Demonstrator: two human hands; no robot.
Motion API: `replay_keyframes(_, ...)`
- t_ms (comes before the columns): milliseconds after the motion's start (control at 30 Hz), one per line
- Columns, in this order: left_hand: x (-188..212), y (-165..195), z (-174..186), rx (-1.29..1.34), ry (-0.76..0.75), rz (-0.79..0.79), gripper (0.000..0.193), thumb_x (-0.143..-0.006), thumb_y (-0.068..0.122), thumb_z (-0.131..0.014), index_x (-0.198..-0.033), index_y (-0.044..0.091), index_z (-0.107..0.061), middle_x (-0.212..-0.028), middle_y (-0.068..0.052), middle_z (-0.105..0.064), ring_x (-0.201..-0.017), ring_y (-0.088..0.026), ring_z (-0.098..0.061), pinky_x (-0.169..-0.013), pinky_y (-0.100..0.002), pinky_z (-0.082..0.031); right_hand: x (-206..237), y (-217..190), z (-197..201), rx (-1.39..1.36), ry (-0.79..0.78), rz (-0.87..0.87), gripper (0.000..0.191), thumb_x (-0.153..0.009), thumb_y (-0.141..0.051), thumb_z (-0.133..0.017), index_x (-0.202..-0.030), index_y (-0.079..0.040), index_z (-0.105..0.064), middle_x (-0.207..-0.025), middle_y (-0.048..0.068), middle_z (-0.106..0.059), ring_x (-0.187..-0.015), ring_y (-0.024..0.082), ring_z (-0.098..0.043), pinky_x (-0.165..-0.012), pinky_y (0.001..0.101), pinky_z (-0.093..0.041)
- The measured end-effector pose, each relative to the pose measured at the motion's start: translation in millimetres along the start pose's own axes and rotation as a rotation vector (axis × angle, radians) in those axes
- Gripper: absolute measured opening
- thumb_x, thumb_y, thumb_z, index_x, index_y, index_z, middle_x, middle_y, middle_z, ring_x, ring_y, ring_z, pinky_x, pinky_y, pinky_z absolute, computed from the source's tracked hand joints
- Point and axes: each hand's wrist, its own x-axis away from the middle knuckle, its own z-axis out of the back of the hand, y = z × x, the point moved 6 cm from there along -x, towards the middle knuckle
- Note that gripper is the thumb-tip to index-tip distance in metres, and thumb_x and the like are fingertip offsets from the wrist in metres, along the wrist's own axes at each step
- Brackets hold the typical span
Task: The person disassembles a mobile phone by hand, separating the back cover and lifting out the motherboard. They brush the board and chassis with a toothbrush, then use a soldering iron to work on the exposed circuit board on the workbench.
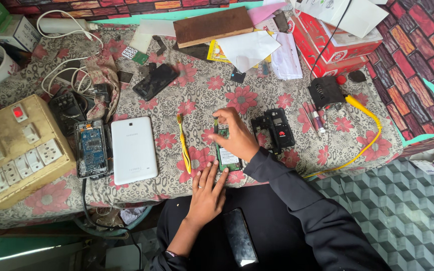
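Here we had the right hand (237, 138) closed on the green circuit board (225, 153) at the table's (202, 95) near edge, while the left hand (208, 193) lay flat and open, fingertips at the board's near end, yellow toothbrush (183, 145) just left.

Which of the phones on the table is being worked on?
The small opened phone under the right hand, green board exposed; the left hand steadies its lower end. The others lie untouched.
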Motion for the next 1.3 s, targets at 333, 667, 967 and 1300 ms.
replay_keyframes(333, 1, -2, 1, 0.004, -0.002, -0.001, 0.078, -0.084, 0.016, -0.068, -0.156, 0.014, -0.039, -0.161, -0.021, -0.034, -0.148, -0.038, -0.033, -0.119, -0.054, -0.021, -1, 10, -2, -0.029, 0.06, -0.115, 0.05, -0.087, 0.004, -0.074, -0.129, -0.006, -0.05, -0.115, 0.007, -0.061, -0.107, 0.023, -0.071, -0.092, 0.0364, -0.054)
replay_keyframes(667, 1, -1, 3, 0.001, 0.005, -0.008, 0.078, -0.084, 0.016, -0.068, -0.157, 0.014, -0.04, -0.16, -0.021, -0.035, -0.148, -0.038, -0.033, -0.119, -0.054, -0.021, -4, 11, 1, 0.028, 0.059, -0.127, 0.05, -0.088, -0.001, -0.08, -0.128, -0.007, -0.051, -0.125, 0.006, -0.06, -0.104, 0.02, -0.074, -0.086, 0.0352, -0.056)
replay_keyframes(967, 1, -1, 2, 0.001, 0.01, -0.004, 0.077, -0.085, 0.016, -0.068, -0.156, 0.014, -0.04, -0.16, -0.022, -0.036, -0.148, -0.038, -0.034, -0.119, -0.053, -0.02, -7, 10, 2, -0.032, 0.034, -0.17, 0.05, -0.086, 0.002, -0.075, -0.129, -0.006, -0.05, -0.128, 0.006, -0.058, -0.105, 0.018, -0.072, -0.087, 0.0341, -0.056)
replay_keyframes(1300, 1, -1, 1, -0.001, 0.018, -0.011, 0.076, -0.085, 0.016, -0.068, -0.156, 0.014, -0.04, -0.161, -0.022, -0.036, -0.148, -0.037, -0.035, -0.12, -0.053, -0.02, -8, 14, 1, -0.061, 0.051, -0.174, 0.051, -0.085, 0.004, -0.074, -0.128, -0.006, -0.049, -0.128, 0.007, -0.055, -0.103, 0.018, -0.072, -0.084, 0.035, -0.055)
